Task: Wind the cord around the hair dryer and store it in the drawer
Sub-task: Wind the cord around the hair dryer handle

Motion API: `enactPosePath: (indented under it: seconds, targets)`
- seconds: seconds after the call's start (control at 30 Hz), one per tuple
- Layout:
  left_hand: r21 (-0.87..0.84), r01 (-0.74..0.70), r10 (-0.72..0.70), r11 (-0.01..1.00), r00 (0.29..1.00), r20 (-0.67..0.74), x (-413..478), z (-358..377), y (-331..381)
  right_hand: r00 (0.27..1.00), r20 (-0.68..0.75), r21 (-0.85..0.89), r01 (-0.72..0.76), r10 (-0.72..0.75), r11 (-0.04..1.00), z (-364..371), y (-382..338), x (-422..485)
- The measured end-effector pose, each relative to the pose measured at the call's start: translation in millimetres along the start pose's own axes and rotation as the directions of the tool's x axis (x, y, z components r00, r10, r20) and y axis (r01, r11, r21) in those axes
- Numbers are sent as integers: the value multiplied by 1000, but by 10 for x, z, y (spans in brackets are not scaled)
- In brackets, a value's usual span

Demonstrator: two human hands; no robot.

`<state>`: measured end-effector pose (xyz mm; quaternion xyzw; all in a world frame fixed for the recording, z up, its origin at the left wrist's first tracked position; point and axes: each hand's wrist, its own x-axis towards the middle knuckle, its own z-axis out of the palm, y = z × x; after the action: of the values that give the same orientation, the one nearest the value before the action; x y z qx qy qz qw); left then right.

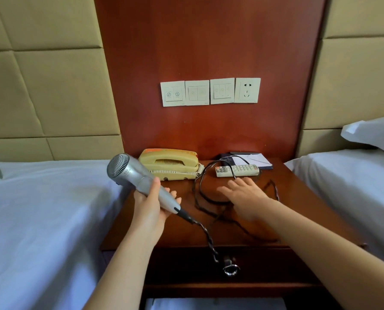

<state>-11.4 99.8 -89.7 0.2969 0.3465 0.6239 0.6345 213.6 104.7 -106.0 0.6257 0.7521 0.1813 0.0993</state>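
Left hand [151, 202]: grip closed around handle of silver hair dryer [139, 178], held above left edge of worktop [298, 186], nozzle up-left. Right hand [242, 194]: grip open, fingers spread, palm down over loose cord [205, 231], holding nothing. Cord: unwound, sprawled in loops on worktop, one strand draped over remote [238, 171], another hanging past front edge. Drawer [186, 269]: shut. Status, as judged: winding not begun; cord gathering, wrapping, drawer opening and stowing all left
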Motion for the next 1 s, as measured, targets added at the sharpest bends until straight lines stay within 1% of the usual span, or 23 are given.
enactPosePath:
  seconds: [0.03,0.07,0.1,0.13,0.17,0.2,0.23,0.27,0.3,0.37,0.43,0.5,0.6,0.63,0.67,0.73,0.8,0.9,1.0]
  targets:
    - [-22,6,-6,1000,1000,-1,-4,28,-6,1000,5,90,25,-26,996,-25,-42,-64]
    - [-38,4,-5,999,1000,-5,-3,53,-16,998,4,222,64,-66,973,-63,-90,-123]
    - [-52,0,0,999,1000,-8,-7,80,-23,994,-17,420,108,-111,901,-108,-143,-176]
    - [-64,-7,6,998,1000,-12,-8,106,-29,990,-46,636,131,-131,760,-167,-212,-233]
    - [-78,-12,11,997,1000,-15,-9,130,-31,989,-65,805,132,-135,578,-227,-291,-291]
    - [-97,-15,14,995,1000,-17,-7,151,-30,987,-70,908,122,-143,401,-296,-374,-352]
    - [-121,-15,14,993,1000,-15,-4,164,-27,986,-65,961,104,-155,257,-354,-451,-405]
    - [-151,-14,13,989,1000,-8,-5,179,-22,983,-64,985,90,-173,147,-398,-515,-450]
    - [-177,-13,13,984,1000,0,-8,189,-17,979,-75,993,91,-189,75,-430,-563,-484]
    - [-214,-14,15,977,1000,1,-23,210,-4,974,-96,995,99,-205,6,-489,-616,-558]
    - [-269,-10,7,963,1000,-11,-35,216,20,980,-85,996,85,-181,-8,-515,-606,-617]
    - [-316,-7,1,949,1000,-19,-10,186,51,991,-82,997,81,-108,-10,-526,-566,-661]
    - [-282,-20,7,959,999,-47,51,112,105,994,-110,994,109,-19,-28,-592,-470,-692]
    - [-258,-34,20,965,998,-59,72,85,117,995,-102,995,102,-16,-6,-622,-449,-689]
    - [-228,-53,37,972,997,-72,84,63,129,996,-87,995,88,-21,41,-636,-435,-682]
    - [-147,-94,80,985,992,-95,109,13,148,998,-49,984,53,-31,168,-642,-418,-681]
    - [-88,-135,123,987,985,-122,150,-52,165,997,-45,969,59,-62,238,-620,-396,-689]
    - [-73,-171,156,983,972,-174,198,-124,192,987,-94,949,129,-133,288,-584,-377,-710]
    - [-34,-182,170,983,961,-218,184,-143,203,965,-179,875,244,-190,417,-537,-412,-717]
